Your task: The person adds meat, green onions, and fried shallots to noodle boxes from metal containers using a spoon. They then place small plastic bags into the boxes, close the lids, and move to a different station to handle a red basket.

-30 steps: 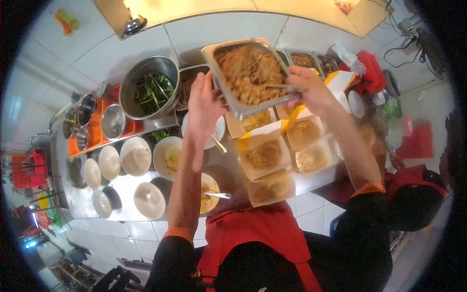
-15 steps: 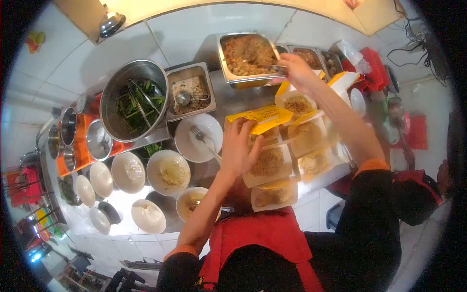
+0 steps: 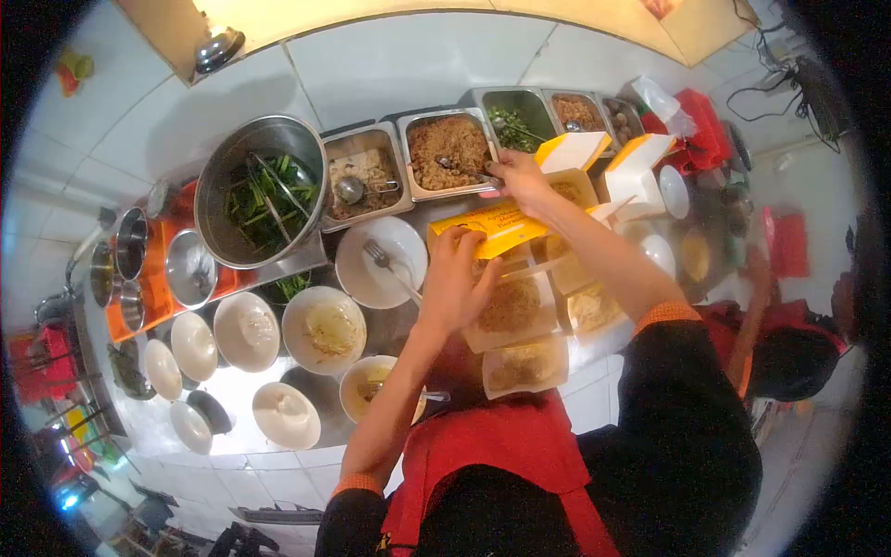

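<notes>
Touching yellow lid (image 3: pixel 501 226), left hand (image 3: pixel 455 278); right hand (image 3: pixel 520 178) apparently grips spoon (image 3: pixel 461 168).

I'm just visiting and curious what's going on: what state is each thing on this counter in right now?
left hand, laid on a box's yellow lid
right hand, gripping a utensil in the food tray
food tray, uncovered, nearly full
takeaway boxes, open, filled with noodles
big pot, uncovered, greens and tongs inside
white plate, bare except a fork
</notes>
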The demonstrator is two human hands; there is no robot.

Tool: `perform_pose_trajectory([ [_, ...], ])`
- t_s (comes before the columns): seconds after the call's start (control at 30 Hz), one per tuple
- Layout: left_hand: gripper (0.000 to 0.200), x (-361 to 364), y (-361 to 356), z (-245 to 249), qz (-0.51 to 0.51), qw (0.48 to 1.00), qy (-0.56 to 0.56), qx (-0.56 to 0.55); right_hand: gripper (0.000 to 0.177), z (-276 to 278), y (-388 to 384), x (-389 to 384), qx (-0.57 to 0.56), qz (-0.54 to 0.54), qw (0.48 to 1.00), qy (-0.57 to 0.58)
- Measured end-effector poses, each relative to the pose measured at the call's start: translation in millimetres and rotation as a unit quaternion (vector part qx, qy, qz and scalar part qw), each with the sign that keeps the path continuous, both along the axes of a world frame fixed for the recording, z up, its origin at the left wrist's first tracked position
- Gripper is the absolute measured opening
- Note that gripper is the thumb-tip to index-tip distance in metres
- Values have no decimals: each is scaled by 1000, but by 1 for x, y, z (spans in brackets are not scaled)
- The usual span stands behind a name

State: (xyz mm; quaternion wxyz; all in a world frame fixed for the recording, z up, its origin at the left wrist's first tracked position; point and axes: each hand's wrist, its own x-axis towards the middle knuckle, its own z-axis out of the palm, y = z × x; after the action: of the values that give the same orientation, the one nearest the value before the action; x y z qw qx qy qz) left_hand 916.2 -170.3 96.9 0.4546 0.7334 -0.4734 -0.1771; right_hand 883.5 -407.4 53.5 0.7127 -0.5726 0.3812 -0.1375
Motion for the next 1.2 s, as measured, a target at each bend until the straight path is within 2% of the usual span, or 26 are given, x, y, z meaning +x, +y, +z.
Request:
perform_pose_trajectory([
  [0.03, 40, 0, -1, 1, 4, 1000, -2, 0, 21, 8, -2, -4, -1, -4, 1000, -3],
  [0.07, 40, -1, -1, 1, -1, 1000, -4, 0, 18, 22, -3, -8, -83, 59, 990, 97],
  [0.1, 40, 1, -2, 1, -2, 1000, 0, -3, 16, 31, -6, -11, -165, 121, 959, 194],
  [0.13, 40, 1, -2, 0, -2, 1000, 5, -5, 16, 33, -10, -14, -167, 119, 960, 193],
  [0.17, 40, 1, -1, 0, -3, 1000, 4, -6, 13, 33, -15, -18, -379, 164, 882, 225],
  [0.2, 41, 2, -1, 0, 1, 1000, 2, -11, 10, 33, -19, -20, -572, 200, 757, 244],
  [0.23, 41, 1, -1, 0, 5, 1000, 0, -15, 10, 29, -22, -19, -573, 198, 757, 244],
  [0.3, 41, -1, 0, 3, 8, 1000, 7, -15, 8, 14, -27, -18, -756, 177, 609, 164],
  [0.33, 40, -1, 0, 5, 12, 1000, 15, -15, 8, 6, -34, -14, -756, 173, 610, 163],
  [0.4, 42, -5, 2, 3, 7, 1000, 11, -3, 9, -7, -46, -4, -808, 216, 494, 235],
  [0.43, 43, -6, 4, 3, 6, 1000, 14, 10, 9, -5, -47, 1, -810, 216, 495, 230],
  [0.5, 43, -7, 5, 0, 13, 1000, 10, 12, 12, 1, -52, 2, -761, 266, 508, 305],
  [0.67, 43, -9, 10, -2, 16, 1000, 4, 18, 14, 10, -51, -9, -792, 208, 524, 235],
  [0.73, 43, -10, 10, -1, 20, 1000, 13, 14, 12, 23, -49, -14, -757, 163, 606, 181],
  [0.83, 43, -9, 5, 0, 14, 1000, 17, 23, 14, 63, -33, -20, -765, 165, 606, 139],
  [0.9, 44, -5, 1, 4, 15, 999, 29, 5, 16, 81, -31, -23, -757, 159, 615, 153],
  [0.97, 44, 0, -2, 9, 17, 999, 45, -13, 13, 109, -19, -29, -744, 172, 637, 104],
  [1.07, 48, 9, -2, 22, 19, 997, 81, 2, 13, 147, 1, -38, -761, 172, 623, 53],
  [1.13, 59, 11, 1, 35, 69, 979, 189, -16, 13, 176, 27, -48, -769, 188, 610, 38],
  [1.17, 59, 11, 4, 43, 69, 980, 186, -15, 13, 189, 43, -54, -775, 209, 596, 21],
  [1.2, 63, 11, 8, 53, 74, 958, 264, -79, 13, 200, 59, -60, -776, 207, 596, 18],
])
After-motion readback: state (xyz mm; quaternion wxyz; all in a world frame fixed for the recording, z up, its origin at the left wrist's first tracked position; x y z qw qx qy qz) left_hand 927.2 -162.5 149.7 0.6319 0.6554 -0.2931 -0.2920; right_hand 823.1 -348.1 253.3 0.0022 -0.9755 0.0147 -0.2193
